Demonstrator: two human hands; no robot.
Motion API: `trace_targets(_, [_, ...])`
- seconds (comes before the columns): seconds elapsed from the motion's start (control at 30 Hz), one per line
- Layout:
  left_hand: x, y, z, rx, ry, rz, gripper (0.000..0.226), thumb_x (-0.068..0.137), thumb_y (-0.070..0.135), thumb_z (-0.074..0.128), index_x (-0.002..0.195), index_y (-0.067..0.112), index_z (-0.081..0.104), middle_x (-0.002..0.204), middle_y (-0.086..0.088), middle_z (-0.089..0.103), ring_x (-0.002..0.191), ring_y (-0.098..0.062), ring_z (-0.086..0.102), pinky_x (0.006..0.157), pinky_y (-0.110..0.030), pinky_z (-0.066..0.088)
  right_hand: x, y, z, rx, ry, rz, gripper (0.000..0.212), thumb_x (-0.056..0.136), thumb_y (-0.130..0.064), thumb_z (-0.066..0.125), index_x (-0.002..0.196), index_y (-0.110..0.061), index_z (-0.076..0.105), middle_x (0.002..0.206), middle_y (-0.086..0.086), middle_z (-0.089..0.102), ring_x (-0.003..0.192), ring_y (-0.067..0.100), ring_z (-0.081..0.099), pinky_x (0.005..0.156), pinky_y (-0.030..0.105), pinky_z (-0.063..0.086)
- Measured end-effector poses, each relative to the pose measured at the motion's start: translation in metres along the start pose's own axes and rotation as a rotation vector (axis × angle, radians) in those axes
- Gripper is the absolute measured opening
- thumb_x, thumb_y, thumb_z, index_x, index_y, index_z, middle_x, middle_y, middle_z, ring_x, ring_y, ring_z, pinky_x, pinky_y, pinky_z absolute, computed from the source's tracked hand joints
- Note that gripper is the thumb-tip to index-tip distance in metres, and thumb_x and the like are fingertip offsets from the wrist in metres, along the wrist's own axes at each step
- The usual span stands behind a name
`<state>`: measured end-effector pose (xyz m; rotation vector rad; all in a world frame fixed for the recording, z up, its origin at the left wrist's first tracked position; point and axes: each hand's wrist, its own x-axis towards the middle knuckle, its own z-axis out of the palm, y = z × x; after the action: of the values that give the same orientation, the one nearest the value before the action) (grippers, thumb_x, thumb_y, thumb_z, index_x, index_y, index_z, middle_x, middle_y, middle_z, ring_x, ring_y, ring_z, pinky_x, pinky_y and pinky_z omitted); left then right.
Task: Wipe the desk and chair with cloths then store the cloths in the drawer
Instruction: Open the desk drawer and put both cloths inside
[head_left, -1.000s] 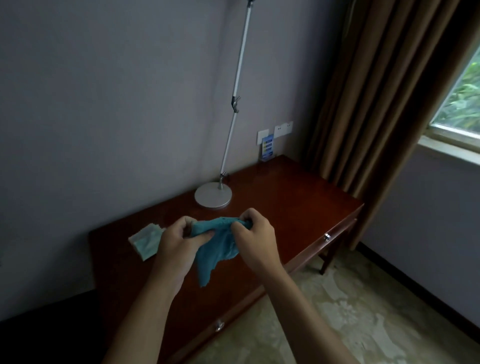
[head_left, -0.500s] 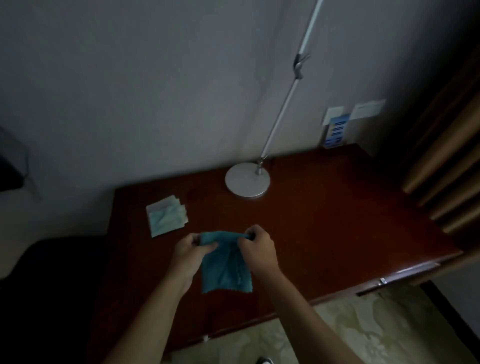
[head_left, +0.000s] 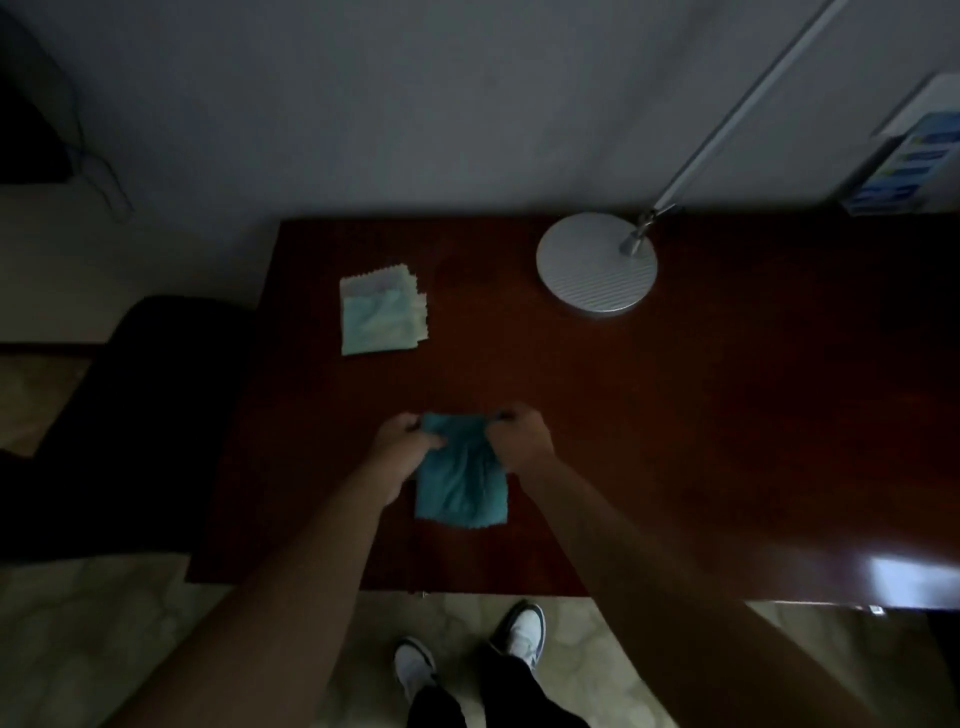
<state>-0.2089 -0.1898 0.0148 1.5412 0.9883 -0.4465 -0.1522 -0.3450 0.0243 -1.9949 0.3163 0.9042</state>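
A teal cloth (head_left: 462, 478) hangs folded over the dark red wooden desk (head_left: 727, 415), near its front edge. My left hand (head_left: 402, 447) pinches its upper left corner and my right hand (head_left: 522, 436) pinches its upper right corner. A small pile of pale green and white folded cloths (head_left: 382, 317) lies flat on the desk's back left part, apart from both hands. A dark chair (head_left: 135, 415) stands just left of the desk. I cannot make out the drawer fronts from this angle.
A lamp with a round silver base (head_left: 597, 262) and a slanted pole stands at the desk's back. A blue card holder (head_left: 904, 166) is at the far right by the wall. My shoes (head_left: 519, 631) stand on the patterned floor below the desk's front edge.
The view has tilted down to look straight onto the desk. The cloth went from bunched between my hands to hanging flat and lower, close to the desk top.
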Motion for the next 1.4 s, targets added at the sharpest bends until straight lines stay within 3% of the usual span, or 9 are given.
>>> trace_targets(0.2, [0.024,0.021,-0.024,0.109,0.159,0.081,0.039,0.084,0.015,0.070,0.119,0.019,0.054,0.108,-0.002,0.061,0.100,-0.021,0.061,0.088,-0.040,0.056,0.017,-0.017,0.004,0.041,0.076,-0.087,0.059,0.092,-0.026,0.056,0.148,-0.026,0.037,0.120,-0.003,0.055,0.095,0.018,0.060,0.078,0.030,0.051])
trace_targets(0.33, [0.020,-0.006,-0.045,0.425,0.175,0.058,0.007,0.089,0.024,0.061,0.095,0.021,0.061,0.099,-0.005,0.067,0.091,-0.024,0.067,0.085,-0.044,0.059,0.004,0.008,0.017,-0.048,0.111,-0.108,0.034,0.095,-0.022,0.050,0.129,-0.019,0.057,0.119,0.003,0.064,0.097,0.020,0.062,0.084,0.037,0.055])
trace_targets(0.63, [-0.049,-0.139,-0.025,0.619,0.020,0.020,0.038,0.093,0.033,0.054,0.063,0.014,0.067,0.061,0.002,0.067,0.067,-0.020,0.068,0.072,-0.033,0.056,-0.065,0.121,0.086,-0.287,-0.138,0.029,0.022,0.087,-0.022,0.051,0.078,-0.030,0.069,0.088,0.005,0.075,0.086,0.029,0.071,0.083,0.044,0.058])
trace_targets(0.73, [-0.068,-0.173,-0.019,0.670,-0.072,0.030,0.040,0.091,0.030,0.052,0.056,0.013,0.057,0.054,0.002,0.057,0.064,-0.027,0.062,0.059,-0.030,0.045,-0.083,0.155,0.110,-0.356,-0.195,0.082,0.023,0.087,-0.023,0.054,0.084,-0.028,0.076,0.095,0.002,0.076,0.089,0.023,0.071,0.084,0.037,0.057])
trace_targets(0.8, [-0.070,-0.193,-0.022,0.674,-0.085,0.012,0.022,0.093,0.032,0.052,0.084,0.019,0.066,0.080,-0.003,0.068,0.082,-0.028,0.066,0.070,-0.031,0.050,-0.089,0.169,0.122,-0.368,-0.196,0.130,0.027,0.088,-0.022,0.053,0.105,-0.024,0.075,0.103,0.002,0.074,0.091,0.022,0.069,0.086,0.032,0.054])
trace_targets(0.87, [-0.064,-0.211,-0.027,0.643,-0.078,-0.012,0.045,0.095,0.038,0.053,0.138,0.025,0.051,0.130,-0.002,0.063,0.108,-0.026,0.064,0.089,-0.030,0.050,-0.096,0.176,0.130,-0.284,-0.167,0.188,0.046,0.088,-0.017,0.052,0.131,-0.027,0.061,0.092,0.001,0.070,0.074,0.016,0.062,0.069,0.026,0.048])
trace_targets(0.97, [-0.055,-0.232,-0.026,0.498,-0.126,0.017,0.060,0.096,0.041,0.055,0.151,0.031,0.033,0.151,0.004,0.045,0.123,-0.020,0.057,0.088,-0.021,0.042,-0.102,0.183,0.144,-0.199,-0.137,0.216,0.069,0.087,-0.011,0.051,0.150,-0.033,0.035,0.068,0.001,0.064,0.056,0.012,0.052,0.054,0.024,0.041])
trace_targets(1.23, [-0.038,-0.238,-0.007,0.334,-0.026,0.089,0.024,0.093,0.041,0.058,0.089,0.018,0.066,0.099,-0.003,0.073,0.094,-0.024,0.065,0.078,-0.033,0.048,-0.113,0.182,0.168,-0.180,-0.053,0.149,0.064,0.087,-0.010,0.050,0.147,-0.030,0.042,0.071,0.004,0.064,0.075,0.029,0.068,0.066,0.032,0.048])
trace_targets(1.4, [-0.017,-0.259,0.003,0.143,-0.042,-0.028,0.006,0.072,0.036,0.065,0.069,0.032,0.067,0.083,-0.005,0.076,0.083,-0.025,0.073,0.080,-0.047,0.059,-0.139,0.187,0.154,-0.369,0.208,-0.134,0.047,0.090,-0.013,0.052,0.137,-0.021,0.055,0.123,0.006,0.065,0.107,0.026,0.063,0.085,0.031,0.047])
